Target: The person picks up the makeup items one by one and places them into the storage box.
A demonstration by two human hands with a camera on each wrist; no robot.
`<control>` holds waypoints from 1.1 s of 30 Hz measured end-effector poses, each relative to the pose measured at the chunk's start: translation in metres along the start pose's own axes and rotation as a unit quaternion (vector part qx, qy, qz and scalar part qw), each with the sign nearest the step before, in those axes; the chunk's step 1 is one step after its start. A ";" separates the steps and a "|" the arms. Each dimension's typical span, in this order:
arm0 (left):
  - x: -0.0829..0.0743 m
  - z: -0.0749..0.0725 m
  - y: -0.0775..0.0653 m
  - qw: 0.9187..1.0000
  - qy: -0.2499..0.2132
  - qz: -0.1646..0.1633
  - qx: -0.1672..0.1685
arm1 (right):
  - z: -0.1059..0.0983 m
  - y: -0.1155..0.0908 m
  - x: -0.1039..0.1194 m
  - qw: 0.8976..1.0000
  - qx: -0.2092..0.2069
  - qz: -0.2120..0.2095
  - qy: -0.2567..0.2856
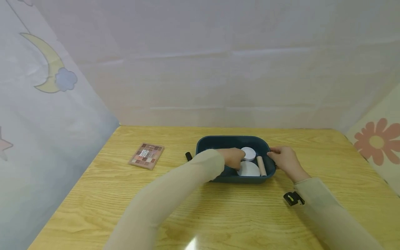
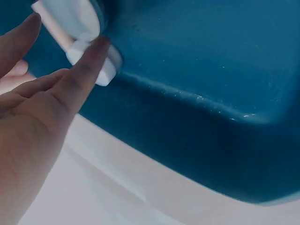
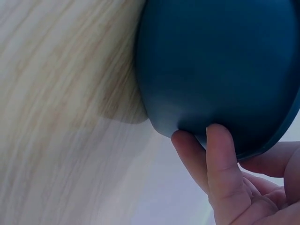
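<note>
A dark blue tub [image 1: 231, 179] sits on the wooden table. Inside its right half are a small white round item [image 1: 248, 153], a larger white round item [image 1: 249, 169] and a pale beige tube [image 1: 261, 166]. My left hand [image 1: 232, 158] reaches into the tub, its fingers extended at the white items. In the left wrist view my left index fingertip lies over a white piece [image 2: 107, 74], with the thumb standing apart from it. With fingers outside and thumb at the rim, my right hand [image 3: 248, 187] grips the tub's right end.
An eyeshadow palette [image 1: 146, 156] lies on the table at left. A black cylinder [image 1: 188, 156] is beside the tub's left end, partly behind my left sleeve. By my right sleeve is a small black object [image 1: 293, 198]. A cloth backdrop [image 1: 218, 86] hangs behind the table.
</note>
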State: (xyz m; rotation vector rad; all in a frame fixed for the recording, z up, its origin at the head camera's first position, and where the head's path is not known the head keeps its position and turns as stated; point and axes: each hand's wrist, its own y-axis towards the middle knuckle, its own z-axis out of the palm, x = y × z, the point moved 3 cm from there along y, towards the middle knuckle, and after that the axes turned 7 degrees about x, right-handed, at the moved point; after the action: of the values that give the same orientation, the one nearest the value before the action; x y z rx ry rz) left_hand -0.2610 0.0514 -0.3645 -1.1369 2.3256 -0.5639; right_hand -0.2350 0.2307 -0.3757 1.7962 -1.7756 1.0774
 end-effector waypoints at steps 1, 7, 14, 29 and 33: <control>0.001 -0.001 -0.003 1.000 -0.003 0.001 -0.006 | 0.000 0.000 0.000 1.000 0.000 0.002 0.000; 0.012 -0.007 -0.027 0.999 -0.034 0.008 -0.029 | 0.000 0.001 0.000 1.000 0.005 0.005 0.001; 0.025 -0.011 -0.059 0.992 -0.111 0.030 -0.049 | 0.000 0.002 -0.002 1.000 0.004 -0.005 0.000; 0.032 -0.004 -0.081 0.979 -0.185 0.041 -0.069 | -0.001 0.002 -0.003 1.000 0.005 -0.005 -0.007; 0.038 0.000 -0.084 0.974 -0.204 0.037 -0.086 | -0.001 0.002 -0.002 1.000 0.006 -0.009 -0.007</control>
State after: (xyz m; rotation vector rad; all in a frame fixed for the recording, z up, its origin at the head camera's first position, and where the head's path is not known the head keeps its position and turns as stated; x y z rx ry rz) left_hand -0.2299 -0.0268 -0.3266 -1.1146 2.0738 -0.0856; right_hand -0.2370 0.2328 -0.3772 1.8286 -1.7617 1.0739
